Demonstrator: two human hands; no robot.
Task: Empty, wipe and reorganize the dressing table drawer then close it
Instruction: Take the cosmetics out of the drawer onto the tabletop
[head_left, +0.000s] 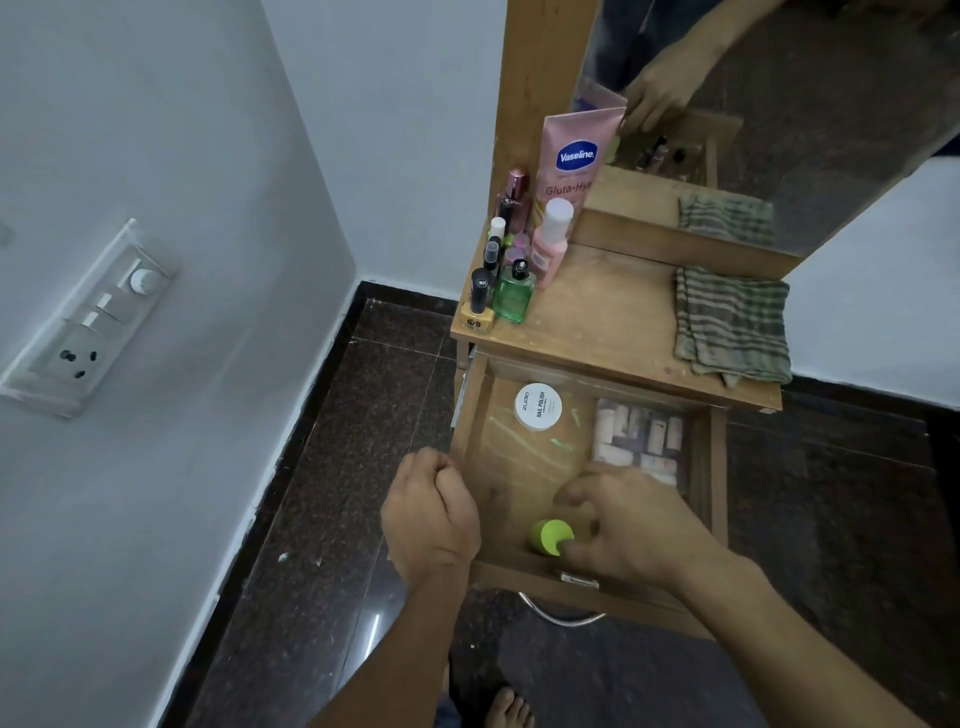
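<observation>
The green-capped bottle (550, 538) lies on its side in the near part of the open drawer (470, 415), close to the front wall, its long axis running left to right with the cap pointing left. My right hand (631, 525) is on it, just to its right: my fingers (574, 493) curl over the body, closing on it, though I cannot tell how firm the grip is. That hand is clearly the nearer one. My left hand (431, 512) hovers outside the drawer's left wall, loosely curled and holding nothing. Further back sit a white nail polish jar (538, 407) and, to its right, a clear packet of small pieces (639, 439). On the worktop (597, 312) stand the bottles already out (511, 260), with the striped cloth (732, 325) waiting at the right. I judge emptying about half done.
</observation>
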